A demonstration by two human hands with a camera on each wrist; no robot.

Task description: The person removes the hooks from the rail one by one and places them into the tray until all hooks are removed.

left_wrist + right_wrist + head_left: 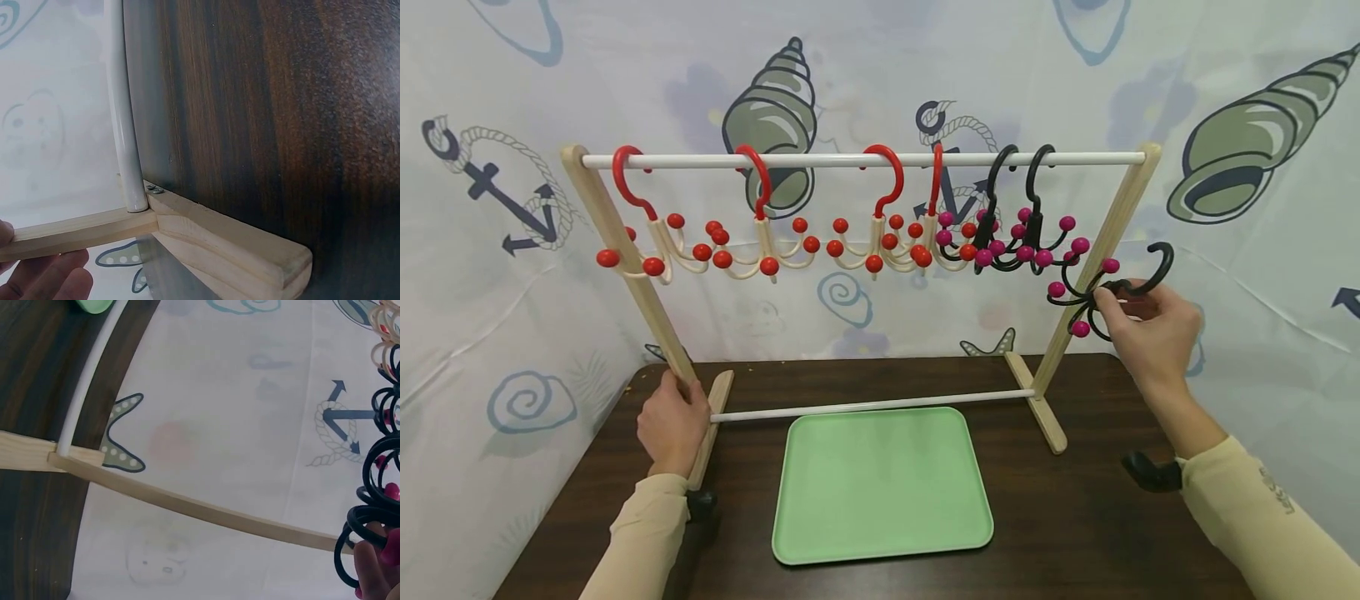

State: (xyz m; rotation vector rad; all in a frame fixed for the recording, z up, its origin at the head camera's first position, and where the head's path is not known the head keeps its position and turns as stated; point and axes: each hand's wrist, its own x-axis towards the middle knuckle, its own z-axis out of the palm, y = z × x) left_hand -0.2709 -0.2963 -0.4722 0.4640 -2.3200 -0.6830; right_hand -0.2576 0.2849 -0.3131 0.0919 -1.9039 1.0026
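My left hand [675, 429] grips the left wooden post [651, 304] of a hanging rack low down; the left wrist view shows its fingers [56, 275] at the post's edge. To the right of the rack, my right hand [1157, 337] pinches a black multi-arm hanger [1088, 297] with pink ball tips, its hook curving up to the right, off the rail. Two similar black hangers [1033, 229] hang on the white top rail [820, 161]. Left of them hang several cream hangers [765, 237] with red hooks and red balls. In the right wrist view, the held hanger [350, 528] partly covers the fingers.
A green tray [883, 487] lies on the dark wood table [1060, 525] in front of the rack. A white lower bar [872, 407] joins the wooden feet [1037, 404]. Behind stands a patterned cloth backdrop [925, 50].
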